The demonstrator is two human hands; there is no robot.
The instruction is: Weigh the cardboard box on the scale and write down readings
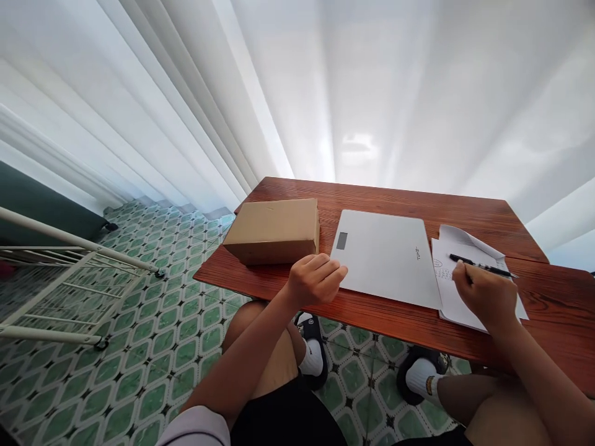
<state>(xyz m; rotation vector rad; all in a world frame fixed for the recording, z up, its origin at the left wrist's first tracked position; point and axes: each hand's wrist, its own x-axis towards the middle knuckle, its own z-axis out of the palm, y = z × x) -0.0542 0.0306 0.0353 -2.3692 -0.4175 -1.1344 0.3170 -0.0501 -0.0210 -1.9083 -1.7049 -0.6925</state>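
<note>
My left hand [317, 279] is curled into a fist at the table's front edge. It sits by the near left corner of a flat silver-white digital scale [383, 257] with a small grey display, just right of a closed brown cardboard box [276, 229]. Nothing shows in that fist. My right hand [486, 296], also a fist, is over a small stack of white papers [458, 297] with handwriting on them. A black pen [460, 258] lies across the papers just beyond the knuckles, partly behind the hand. No object is visible inside the right fist.
The reddish-brown wooden table [372, 192] stands against white curtains [372, 93]. On the left is a white metal rack [69, 279] on casters, standing on the green patterned tile floor [186, 334]. My legs and slippered feet are under the table's front edge.
</note>
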